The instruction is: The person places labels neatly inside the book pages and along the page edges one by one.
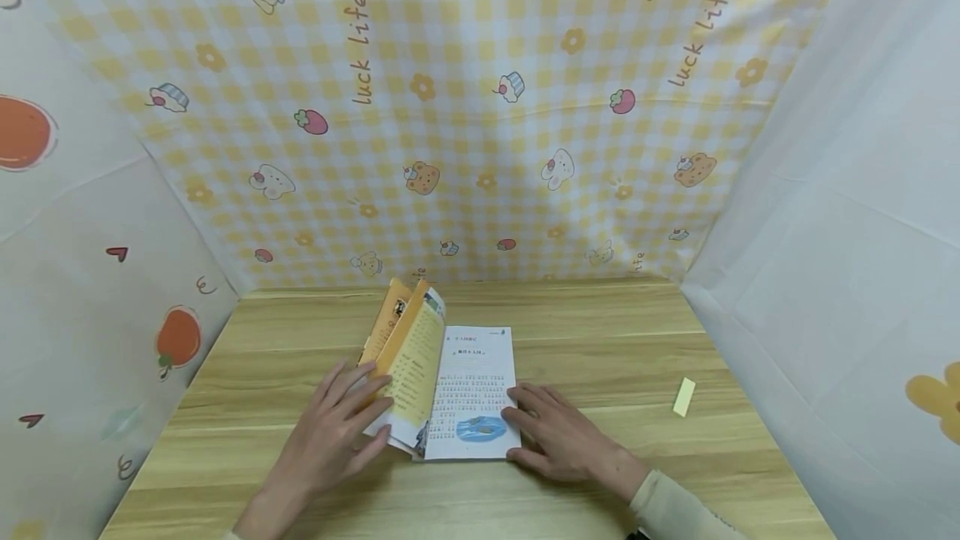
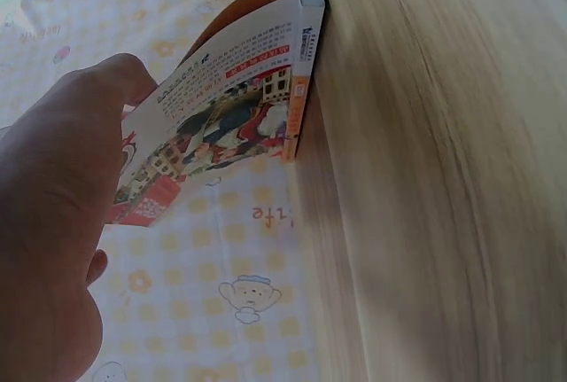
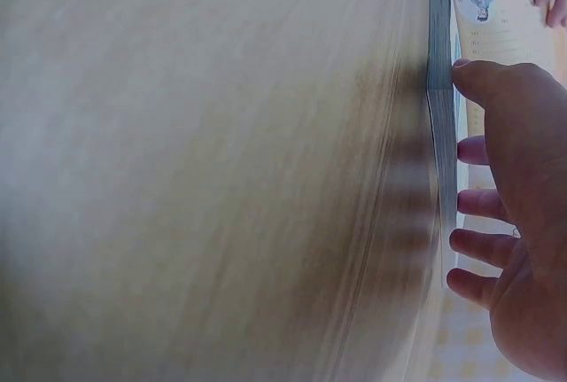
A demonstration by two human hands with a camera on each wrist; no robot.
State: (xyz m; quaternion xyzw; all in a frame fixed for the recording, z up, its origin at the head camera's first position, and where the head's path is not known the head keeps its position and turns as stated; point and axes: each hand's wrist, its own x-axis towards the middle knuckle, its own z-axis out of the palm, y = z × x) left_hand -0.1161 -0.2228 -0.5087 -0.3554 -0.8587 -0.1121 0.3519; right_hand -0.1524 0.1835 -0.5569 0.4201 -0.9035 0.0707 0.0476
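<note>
An opened paperback book (image 1: 474,390) lies on the table, its right page flat with Chinese text and a blue picture. The left pages (image 1: 416,352) and cover stand tilted up, and my left hand (image 1: 326,432) touches them with fingers extended across their outer edge. From the left wrist view, the illustrated cover (image 2: 221,120) fans out from the spine beside that hand; some of its fingertips are hidden. My right hand (image 1: 562,432) rests at the book's right edge, fingertips and thumb on the page margin. The right wrist view shows its fingers (image 3: 483,205) spread along the page block.
A small pale yellow strip (image 1: 684,397) lies on the wooden table (image 1: 600,340) to the right of the book. A checked, patterned cloth (image 1: 480,132) hangs behind the table, and pale cloth walls (image 1: 840,232) stand at both sides.
</note>
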